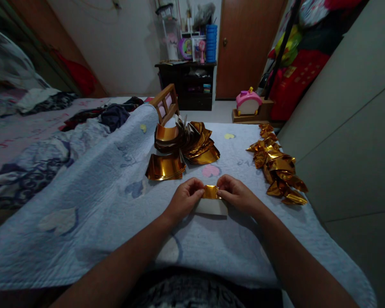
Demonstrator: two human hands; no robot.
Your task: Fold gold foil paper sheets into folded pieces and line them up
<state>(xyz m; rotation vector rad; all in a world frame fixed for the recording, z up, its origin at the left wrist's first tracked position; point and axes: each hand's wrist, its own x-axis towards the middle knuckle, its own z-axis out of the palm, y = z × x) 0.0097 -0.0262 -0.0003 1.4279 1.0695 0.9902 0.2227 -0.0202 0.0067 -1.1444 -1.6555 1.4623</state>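
Observation:
A sheet of gold foil paper is between my two hands, its shiny gold part folded over and its pale underside showing below. My left hand pinches its left edge, thumb toward me. At the right edge my right hand has thumb and fingers closed on the same sheet. Beyond my hands, fanned stacks of gold foil sheets lie on the quilted cover. A row of folded gold foil pieces runs along the right side.
The light blue quilted cover spreads under everything, rising at left over a wooden rail. Clothes lie on the bed at left. A pale cabinet stands close on the right. A pink toy sits beyond the far edge.

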